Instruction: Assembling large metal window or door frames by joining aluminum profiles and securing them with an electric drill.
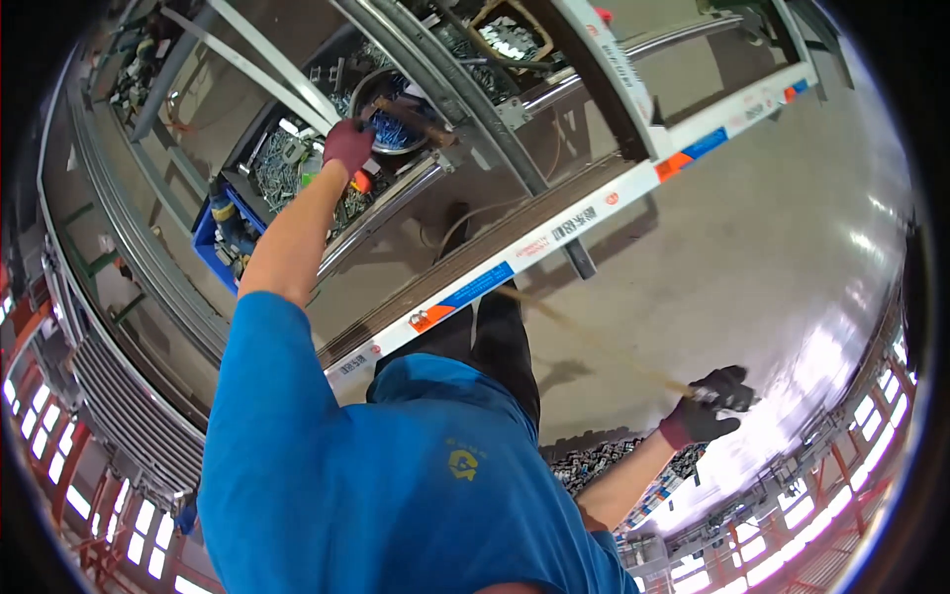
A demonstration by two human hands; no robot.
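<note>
My left hand [349,148], in a maroon and black glove, reaches over a parts tray [280,170] full of small metal pieces. It is at the lower end of two pale bars [280,69] and next to a round metal basin [404,111] of blue screws. Its fingers are mostly hidden. An orange-red piece [362,182] shows just below its wrist. Out to the right, my right hand [708,404], gloved alike, closes on one end of a thin tan strip [594,342], blurred. The strip slants back toward my legs. The hand's thumb sticks out.
A long frame of white-wrapped profile [539,238] crosses in front of my legs. A blue bin [208,241] holding a power tool [227,210] stands left of the tray. Stacked metal profiles [124,406] lie at far left. A box of metal parts [510,38] stands beyond.
</note>
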